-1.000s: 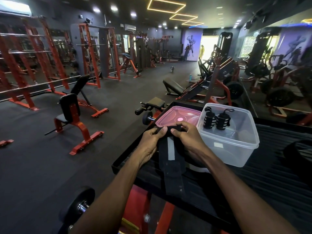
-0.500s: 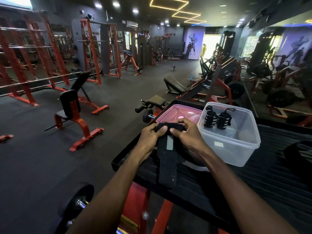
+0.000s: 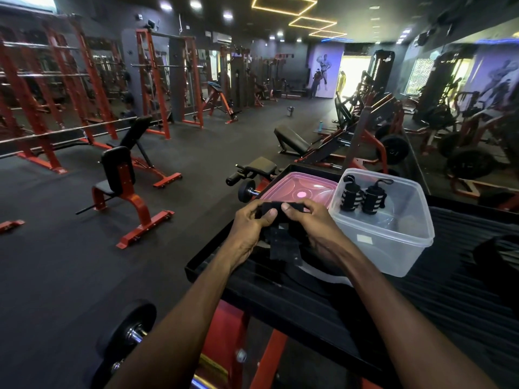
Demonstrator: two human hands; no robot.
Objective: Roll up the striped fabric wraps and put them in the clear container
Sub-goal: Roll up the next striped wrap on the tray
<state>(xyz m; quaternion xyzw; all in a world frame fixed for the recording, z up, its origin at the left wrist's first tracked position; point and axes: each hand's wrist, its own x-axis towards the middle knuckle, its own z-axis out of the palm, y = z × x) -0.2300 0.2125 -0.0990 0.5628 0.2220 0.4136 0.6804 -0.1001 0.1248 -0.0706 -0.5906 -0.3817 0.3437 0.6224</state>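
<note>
A black fabric wrap [image 3: 282,241] is held between my left hand [image 3: 248,228] and my right hand [image 3: 309,223], its top rolled under my thumbs and a short tail hanging down over the black tray [image 3: 213,265]. To the right stands the clear container [image 3: 393,248]. Two rolled black-and-grey striped wraps [image 3: 361,196] stand upright inside it against the far wall. Another wrap with a white stripe [image 3: 323,273] lies on the tray under my right wrist, mostly hidden.
The pink lid [image 3: 297,189] lies on the tray behind my hands, left of the container. A dark object [image 3: 497,254] sits at the tray's right edge. Red benches [image 3: 126,192], racks and weight plates fill the gym floor to the left and beyond.
The hanging tail of the wrap has grown much shorter as my hands rolled it up. The white patch on it is no longer visible.
</note>
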